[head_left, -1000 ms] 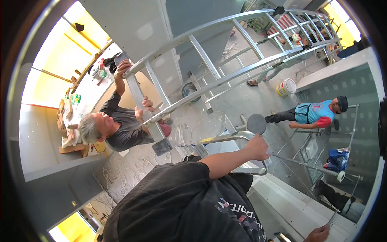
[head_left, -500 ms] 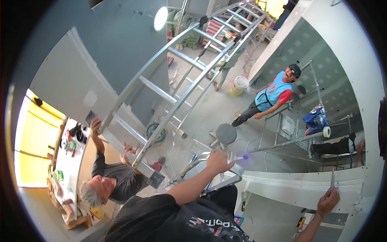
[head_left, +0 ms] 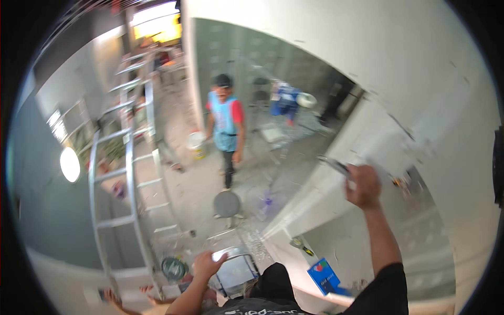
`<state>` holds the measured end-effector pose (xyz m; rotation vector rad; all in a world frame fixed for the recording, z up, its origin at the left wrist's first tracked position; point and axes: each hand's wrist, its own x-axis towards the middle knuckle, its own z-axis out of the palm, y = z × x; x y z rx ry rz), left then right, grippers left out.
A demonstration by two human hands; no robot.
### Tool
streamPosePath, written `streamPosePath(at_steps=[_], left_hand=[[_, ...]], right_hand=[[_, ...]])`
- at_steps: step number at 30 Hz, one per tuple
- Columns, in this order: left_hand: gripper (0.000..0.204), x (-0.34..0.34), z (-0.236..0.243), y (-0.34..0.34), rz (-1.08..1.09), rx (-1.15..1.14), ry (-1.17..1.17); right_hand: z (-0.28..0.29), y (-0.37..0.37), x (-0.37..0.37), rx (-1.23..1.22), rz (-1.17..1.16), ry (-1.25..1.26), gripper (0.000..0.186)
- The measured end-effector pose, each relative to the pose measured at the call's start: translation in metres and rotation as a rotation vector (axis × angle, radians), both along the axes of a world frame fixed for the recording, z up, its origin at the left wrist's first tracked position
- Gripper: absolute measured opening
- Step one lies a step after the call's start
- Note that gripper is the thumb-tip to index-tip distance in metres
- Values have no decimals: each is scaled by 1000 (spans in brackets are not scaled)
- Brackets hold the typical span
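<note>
Two hands are in view, and both are busy. The left hand (head_left: 208, 264) is closed around the curved metal top rail (head_left: 231, 254) of the stepladder the person stands on, as it was a second ago. The right hand (head_left: 362, 185), which half a second ago was low at the picture's edge, is now lifted to the white wall (head_left: 420, 105) and grips a flat tool, probably a putty knife (head_left: 336, 167); its blade is blurred, so I cannot tell if it touches the wall. The view has turned from the tall aluminium ladder (head_left: 123, 173) toward the wall. It seems the scraping or filling is about to start. Below, a person in a blue vest (head_left: 224, 123) stands near the round stool (head_left: 227, 203).
</note>
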<state>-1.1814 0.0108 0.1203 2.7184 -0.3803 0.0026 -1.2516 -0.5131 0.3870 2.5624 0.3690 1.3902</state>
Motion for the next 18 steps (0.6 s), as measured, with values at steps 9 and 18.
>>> streamPosePath(at_steps=[9,18], left_hand=[[69,49,0,7,-149,184,172],[70,53,21,7,-163,204,170]], right_hand=[[17,4,29,32,-52,-28,57],[41,28,41,1098,194,59,28]])
